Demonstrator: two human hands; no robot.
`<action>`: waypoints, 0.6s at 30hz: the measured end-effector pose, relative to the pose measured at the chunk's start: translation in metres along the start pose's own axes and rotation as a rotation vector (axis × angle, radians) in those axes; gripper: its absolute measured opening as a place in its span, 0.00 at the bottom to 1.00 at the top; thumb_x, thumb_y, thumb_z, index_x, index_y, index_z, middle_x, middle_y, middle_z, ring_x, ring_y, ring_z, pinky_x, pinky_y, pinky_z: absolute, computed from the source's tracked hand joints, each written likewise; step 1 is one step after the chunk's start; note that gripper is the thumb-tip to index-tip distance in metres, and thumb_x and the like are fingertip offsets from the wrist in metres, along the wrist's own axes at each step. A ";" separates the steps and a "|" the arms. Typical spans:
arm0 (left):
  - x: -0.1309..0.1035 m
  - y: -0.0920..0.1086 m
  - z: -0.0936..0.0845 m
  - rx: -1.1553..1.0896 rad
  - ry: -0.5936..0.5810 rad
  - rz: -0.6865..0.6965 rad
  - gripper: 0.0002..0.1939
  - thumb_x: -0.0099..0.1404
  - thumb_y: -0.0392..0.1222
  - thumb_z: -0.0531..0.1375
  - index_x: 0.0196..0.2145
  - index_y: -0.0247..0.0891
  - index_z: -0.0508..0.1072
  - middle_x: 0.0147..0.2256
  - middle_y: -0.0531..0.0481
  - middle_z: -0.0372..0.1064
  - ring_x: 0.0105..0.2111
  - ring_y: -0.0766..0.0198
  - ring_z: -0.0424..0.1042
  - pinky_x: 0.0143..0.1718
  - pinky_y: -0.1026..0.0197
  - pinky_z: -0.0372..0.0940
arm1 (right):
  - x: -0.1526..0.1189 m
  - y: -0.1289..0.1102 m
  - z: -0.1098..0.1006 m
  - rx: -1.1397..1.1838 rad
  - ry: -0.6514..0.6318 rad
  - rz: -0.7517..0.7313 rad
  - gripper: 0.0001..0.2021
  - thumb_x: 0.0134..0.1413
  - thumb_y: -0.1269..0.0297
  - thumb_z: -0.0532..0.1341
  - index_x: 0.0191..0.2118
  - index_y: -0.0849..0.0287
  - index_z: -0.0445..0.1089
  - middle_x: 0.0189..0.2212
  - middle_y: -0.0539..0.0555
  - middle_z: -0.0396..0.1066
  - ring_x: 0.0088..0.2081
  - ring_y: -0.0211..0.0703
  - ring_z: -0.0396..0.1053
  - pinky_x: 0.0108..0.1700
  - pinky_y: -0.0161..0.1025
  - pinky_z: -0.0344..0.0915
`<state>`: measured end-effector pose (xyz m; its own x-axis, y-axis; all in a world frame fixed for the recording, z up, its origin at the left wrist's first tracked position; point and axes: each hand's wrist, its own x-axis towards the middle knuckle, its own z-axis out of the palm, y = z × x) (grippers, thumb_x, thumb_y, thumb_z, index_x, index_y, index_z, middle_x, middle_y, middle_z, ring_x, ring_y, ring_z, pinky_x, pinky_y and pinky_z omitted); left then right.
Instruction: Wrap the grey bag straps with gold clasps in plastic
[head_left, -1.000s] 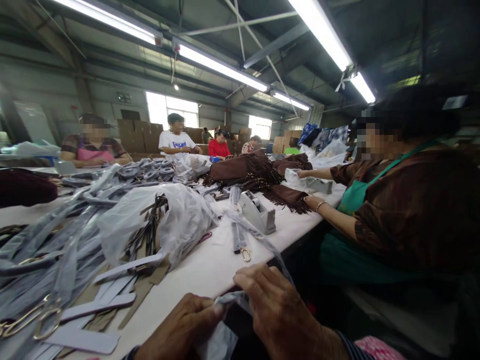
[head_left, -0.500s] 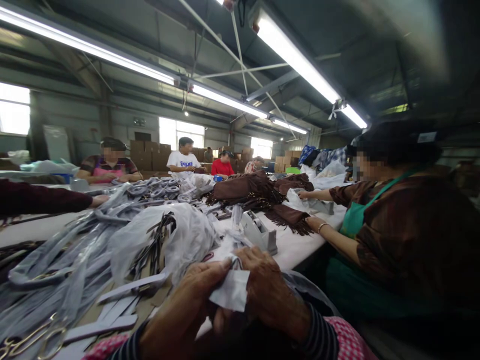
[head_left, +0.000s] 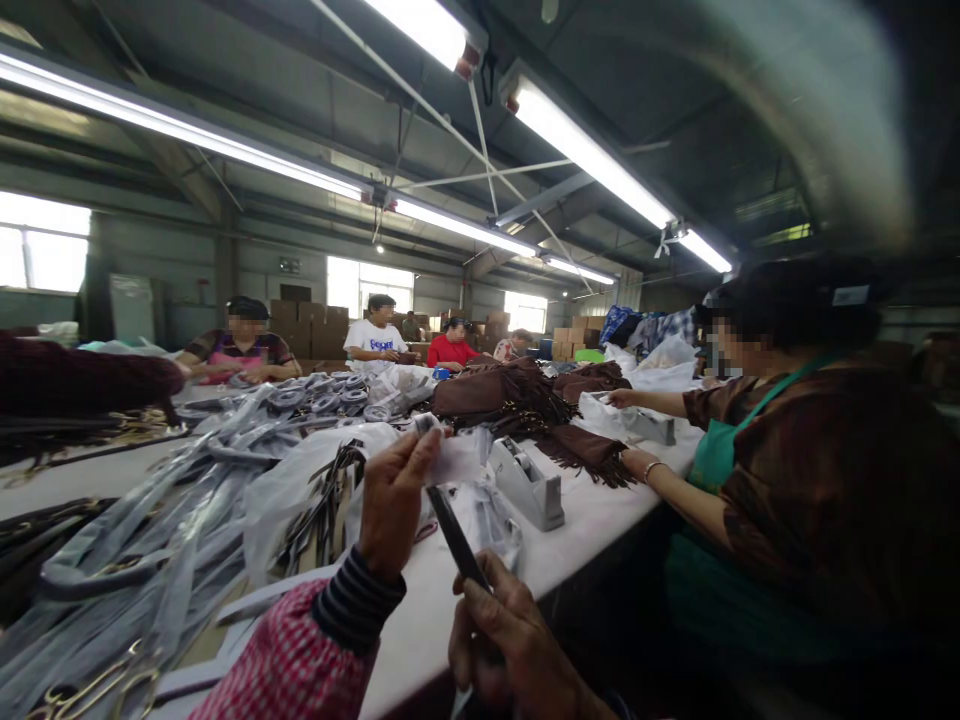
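My left hand (head_left: pixel 394 500) is raised above the table, thumb and fingers pinched on a pale, thin piece of wrapping (head_left: pixel 459 460) around the top of a dark strap (head_left: pixel 456 540). The strap slants down to the right, and my right hand (head_left: pixel 510 630) is closed on its lower part. Behind my hands, a grey tape dispenser (head_left: pixel 529 488) stands on the table beside a crumpled clear plastic bag (head_left: pixel 480 525). A pile of straps in plastic film (head_left: pixel 172 530) lies to the left of my left hand.
Brown fringed bags (head_left: pixel 480 388) are heaped mid-table. A co-worker in a green apron (head_left: pixel 712 440) handles one at right, near another dispenser (head_left: pixel 652 428). A dark sleeve (head_left: pixel 82 375) reaches in from the left. Several people sit beyond. Metal clasps (head_left: pixel 94 685) lie bottom left.
My hands have parted: the left rose and moved slightly left with the pale wrapping, the right dropped lower. The dark strap now shows between them. The sleeve at left has shifted.
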<state>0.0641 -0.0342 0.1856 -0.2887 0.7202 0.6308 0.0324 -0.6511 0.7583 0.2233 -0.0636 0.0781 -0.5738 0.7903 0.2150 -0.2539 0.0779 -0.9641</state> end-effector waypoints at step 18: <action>-0.057 -0.023 -0.075 0.949 -0.902 0.832 0.11 0.78 0.41 0.49 0.37 0.40 0.67 0.28 0.52 0.70 0.25 0.62 0.65 0.30 0.57 0.52 | -0.065 -0.118 -0.119 -0.527 -0.261 0.596 0.10 0.54 0.61 0.66 0.30 0.63 0.77 0.17 0.47 0.64 0.16 0.29 0.52 0.19 0.29 0.46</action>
<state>0.0078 -0.0779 0.1201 0.7590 0.3723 0.5342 0.5593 -0.7928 -0.2422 0.3831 -0.0518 0.1599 -0.6750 0.6281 -0.3872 0.5094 0.0171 -0.8603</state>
